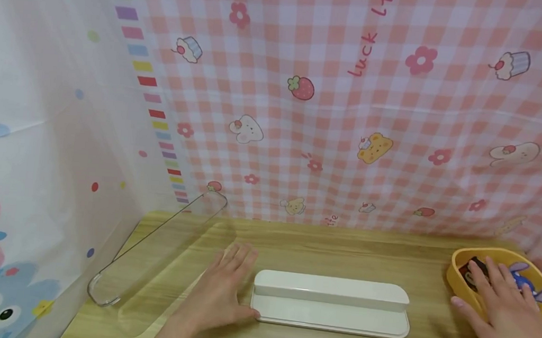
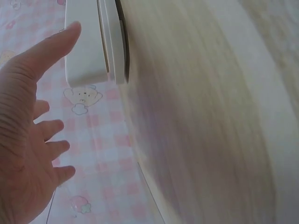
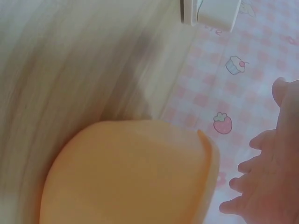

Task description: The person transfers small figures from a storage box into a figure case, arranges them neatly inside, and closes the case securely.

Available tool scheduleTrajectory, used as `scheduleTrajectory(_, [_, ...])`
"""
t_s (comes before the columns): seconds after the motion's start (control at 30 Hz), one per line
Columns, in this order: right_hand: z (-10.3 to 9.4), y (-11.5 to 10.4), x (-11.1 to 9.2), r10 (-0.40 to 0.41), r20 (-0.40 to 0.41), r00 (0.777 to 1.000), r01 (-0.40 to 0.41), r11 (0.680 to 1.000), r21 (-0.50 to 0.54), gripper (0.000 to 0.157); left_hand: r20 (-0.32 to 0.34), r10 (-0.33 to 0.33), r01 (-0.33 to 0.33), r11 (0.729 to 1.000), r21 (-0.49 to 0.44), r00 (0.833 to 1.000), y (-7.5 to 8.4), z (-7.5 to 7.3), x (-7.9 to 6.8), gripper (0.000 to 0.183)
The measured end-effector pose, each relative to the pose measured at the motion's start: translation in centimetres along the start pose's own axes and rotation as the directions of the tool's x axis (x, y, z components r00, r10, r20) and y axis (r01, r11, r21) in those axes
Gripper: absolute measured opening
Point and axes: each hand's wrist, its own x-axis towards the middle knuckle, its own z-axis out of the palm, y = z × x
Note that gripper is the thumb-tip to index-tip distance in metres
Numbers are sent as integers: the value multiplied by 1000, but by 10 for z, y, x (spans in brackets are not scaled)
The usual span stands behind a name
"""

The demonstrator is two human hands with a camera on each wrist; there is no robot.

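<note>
Soft, fairly even light here; I can't spot its source. Blurry shadow dims the wood-grain tabletop [image 1: 434, 277] beside the yellow basket [image 1: 461, 294], faint glints edge the clear plastic cover [image 1: 164, 251], and both wrist views look hazy, washed-out.

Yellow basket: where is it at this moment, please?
In the head view, the yellow basket stands at the lower right, beneath the right hand and right of the white base.

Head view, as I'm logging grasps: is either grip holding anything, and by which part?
Nothing is held: the left grip is beside the white base, the right grip over the yellow bin.
</note>
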Motion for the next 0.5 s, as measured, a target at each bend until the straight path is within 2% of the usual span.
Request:
scheduleTrajectory(0.17, [-2,7,-3,3,-2,1000,-3,999,47,89,27,30,-30,1000,-3,999,1,1,2,120])
scheduleTrajectory(0.33, [0,13,-8,-9,-63,998,13,998,58,87,32,48,-49,999,9,998,2,4,3,117])
scheduleTrajectory(0.5, [1,17,-15,-3,-145,989,12,998,63,87,5,71,-71,997,26,997,3,7,4,112])
